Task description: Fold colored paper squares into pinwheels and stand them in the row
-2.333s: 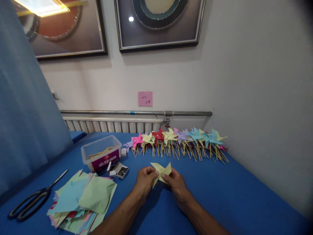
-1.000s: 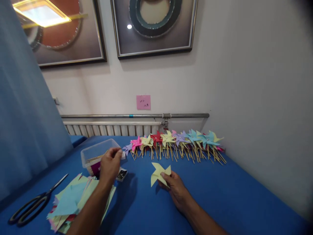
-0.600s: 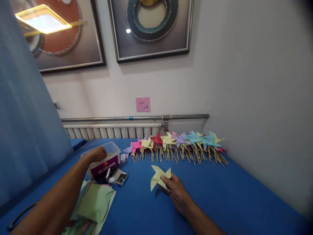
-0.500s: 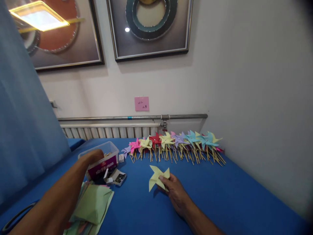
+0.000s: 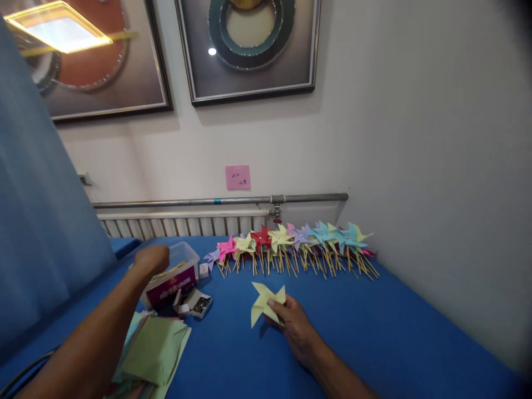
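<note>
Yellow paper folded into a pinwheel head (image 5: 266, 302) lies on the blue surface (image 5: 374, 338) near the middle, pinned at its near right edge by the fingertips of the right hand (image 5: 293, 327), which holds it pinched against the cloth. The left hand (image 5: 152, 259) reaches to the far left and hovers over the clear plastic box (image 5: 172, 274), fingers curled downward over the thin wooden sticks (image 5: 168, 271) inside; whether it grips one cannot be told from this angle. The box carries a purple label on its near wall. Just right of the box sits a small open carton of metal pins (image 5: 198, 303). On the near left, under the left forearm, lies a loose stack of coloured paper squares (image 5: 153, 352), green on top. Along the far edge of the surface, against the wall, a row of finished pinwheels (image 5: 291, 246) in pink, red, yellow, purple and light blue lies with the sticks pointing toward the person. A pink note (image 5: 237, 177) is stuck on the wall above the radiator pipe (image 5: 216, 200).
</note>
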A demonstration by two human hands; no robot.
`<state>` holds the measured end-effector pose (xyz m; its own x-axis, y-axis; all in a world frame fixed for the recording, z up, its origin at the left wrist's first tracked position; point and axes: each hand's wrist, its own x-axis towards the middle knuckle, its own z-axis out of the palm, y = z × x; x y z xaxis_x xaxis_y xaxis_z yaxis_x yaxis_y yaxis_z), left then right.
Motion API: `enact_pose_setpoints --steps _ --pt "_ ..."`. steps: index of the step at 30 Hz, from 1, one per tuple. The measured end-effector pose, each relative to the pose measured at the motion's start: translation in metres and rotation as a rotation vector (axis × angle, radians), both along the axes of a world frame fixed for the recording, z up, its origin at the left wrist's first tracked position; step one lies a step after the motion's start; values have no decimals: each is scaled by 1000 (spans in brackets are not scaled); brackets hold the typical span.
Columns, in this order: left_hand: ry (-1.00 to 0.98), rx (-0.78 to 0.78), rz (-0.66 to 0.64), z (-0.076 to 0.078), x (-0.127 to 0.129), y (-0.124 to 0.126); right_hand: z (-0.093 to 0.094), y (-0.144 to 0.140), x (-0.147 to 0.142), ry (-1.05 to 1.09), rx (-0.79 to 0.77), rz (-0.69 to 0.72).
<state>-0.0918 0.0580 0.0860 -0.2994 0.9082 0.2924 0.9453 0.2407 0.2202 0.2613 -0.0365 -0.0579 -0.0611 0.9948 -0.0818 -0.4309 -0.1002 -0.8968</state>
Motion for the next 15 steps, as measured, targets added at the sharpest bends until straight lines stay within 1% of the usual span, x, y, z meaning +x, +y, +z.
enact_pose_setpoints --steps 1,2,3,4,5,6,7,8,10,12,13,15 --pt "33 -20 -24 6 6 -5 0 0 0 2 1 -3" --pt "27 -3 -69 8 15 -11 1 0 0 3 4 -3" --pt "6 12 -104 7 26 -17 1 1 -1 6 9 -3" --pt "-35 23 -151 2 40 -23 1 1 -1 10 11 -7" --pt "-206 41 -224 -7 57 -28 1 2 -1 14 12 -11" --pt "-399 26 -306 -20 74 -32 1 2 -1 15 9 -19" --pt "-578 5 -364 -37 92 -35 1 3 -1 15 5 -26" --pt "-709 -19 -397 -55 110 -37 1 4 -1 15 2 -31" --pt "-826 -50 -392 -91 139 -40 2 4 -1 14 0 -30" --pt "-861 -75 -378 -119 157 -44 4 4 -1 13 -11 -25" --pt "-863 -90 -394 -127 161 -45 5 3 -1 12 -18 -25" --pt "-916 -170 -459 -135 163 -48 5 3 -1 13 -35 -30"
